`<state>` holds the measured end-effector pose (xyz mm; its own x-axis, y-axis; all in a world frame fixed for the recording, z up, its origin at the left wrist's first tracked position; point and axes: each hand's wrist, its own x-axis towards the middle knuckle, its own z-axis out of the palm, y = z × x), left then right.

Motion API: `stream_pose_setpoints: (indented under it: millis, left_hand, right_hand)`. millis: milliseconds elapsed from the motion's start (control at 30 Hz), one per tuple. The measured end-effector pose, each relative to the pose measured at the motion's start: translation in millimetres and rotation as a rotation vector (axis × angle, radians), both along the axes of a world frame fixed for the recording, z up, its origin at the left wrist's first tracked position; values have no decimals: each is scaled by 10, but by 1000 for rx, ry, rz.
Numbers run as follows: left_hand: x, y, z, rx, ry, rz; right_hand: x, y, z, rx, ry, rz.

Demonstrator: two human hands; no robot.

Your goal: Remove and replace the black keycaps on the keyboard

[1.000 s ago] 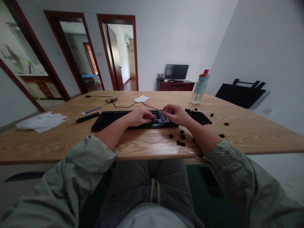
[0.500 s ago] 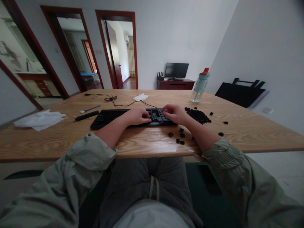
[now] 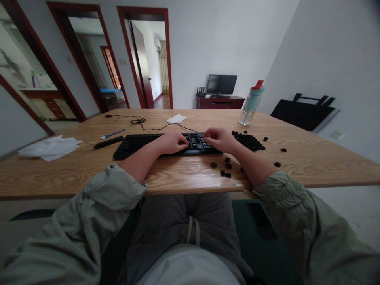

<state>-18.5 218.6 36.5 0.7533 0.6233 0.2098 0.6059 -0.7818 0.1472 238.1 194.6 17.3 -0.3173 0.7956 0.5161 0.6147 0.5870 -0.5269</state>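
Observation:
A black keyboard (image 3: 136,143) lies lengthwise on the wooden table in front of me, and part of its right side shows gaps among the keys. My left hand (image 3: 173,143) rests over its middle with the fingers curled in toward the thumb. Over the number-pad end, my right hand (image 3: 219,140) has thumb and fingertips brought together low above the keys. Anything between the fingers of either hand is too small or hidden to make out. Beside my right wrist lies a pile of loose black keycaps (image 3: 249,142), with several single keycaps (image 3: 228,166) nearer the front edge.
Left of the keyboard are a black bar-shaped piece (image 3: 108,142), a blue brush (image 3: 113,134) and white tissues (image 3: 50,148). The cable (image 3: 157,128) runs behind, near another tissue (image 3: 176,118). A water bottle (image 3: 251,103) stands at the back right. A phone (image 3: 263,220) lies beside my leg.
My right hand's fingers have drawn closer together over the keys. My left hand stays nearly in place. The whole view has shifted slightly, with the table a little higher in the picture.

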Motion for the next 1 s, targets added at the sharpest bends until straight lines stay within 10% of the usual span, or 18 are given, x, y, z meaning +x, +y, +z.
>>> stream_pose_setpoints:
  millis: [700,1000]
  left_hand:
    - [26,-76,84,-91,50,-37]
    - [399,-104,-64,125,-1,-27]
  right_hand:
    - [3,-17,20,-4,-12,-6]
    - [21,2,13,-23,1,21]
